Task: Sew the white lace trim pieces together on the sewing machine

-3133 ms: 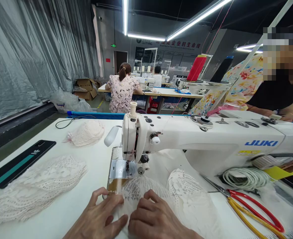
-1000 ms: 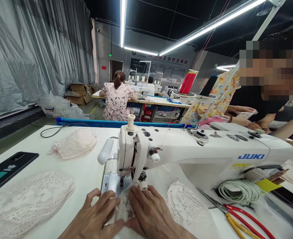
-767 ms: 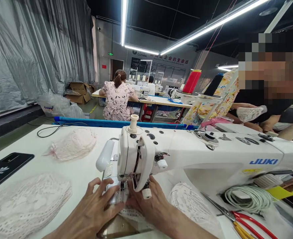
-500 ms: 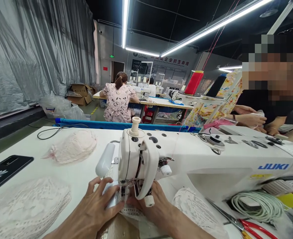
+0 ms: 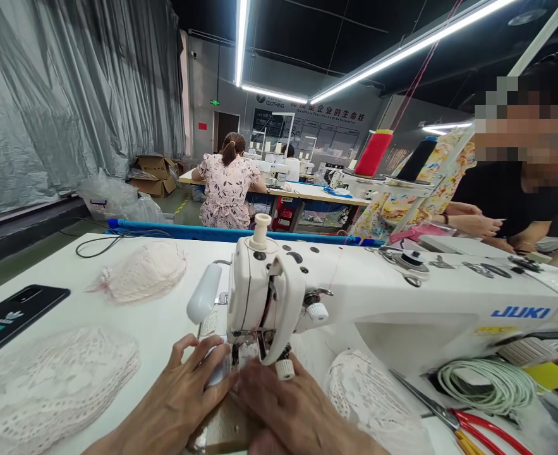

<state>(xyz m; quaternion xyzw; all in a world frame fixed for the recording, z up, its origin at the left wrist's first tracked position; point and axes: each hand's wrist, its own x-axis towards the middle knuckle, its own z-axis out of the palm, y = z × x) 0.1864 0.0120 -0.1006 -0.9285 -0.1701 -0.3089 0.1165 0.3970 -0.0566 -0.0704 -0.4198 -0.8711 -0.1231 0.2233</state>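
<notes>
A white JUKI sewing machine (image 5: 387, 284) stands in front of me, its needle area low at the head's front. My left hand (image 5: 188, 379) lies beside the presser foot (image 5: 235, 355), fingers spread and slightly bent, tips on the machine bed. Close to the foot, right of it, my right hand (image 5: 283, 392) is smeared by motion and its fingertips are hidden. A bit of white lace fabric (image 5: 249, 349) shows under the needle area, mostly covered by my hands. Another white lace piece (image 5: 368, 395) lies right of my right hand.
A lace stack (image 5: 55, 379), a gathered pale piece (image 5: 143, 272) and a black phone (image 5: 18, 316) lie at left. At right are red-handled scissors (image 5: 454, 417) and a coiled pale cord (image 5: 487, 385). One co-worker (image 5: 520, 189) stands at right; another (image 5: 229, 183) sits ahead.
My right hand has shifted left and toward me, now blurred in front of the foot. Less lace shows between my hands. My left hand stays nearly in place.
</notes>
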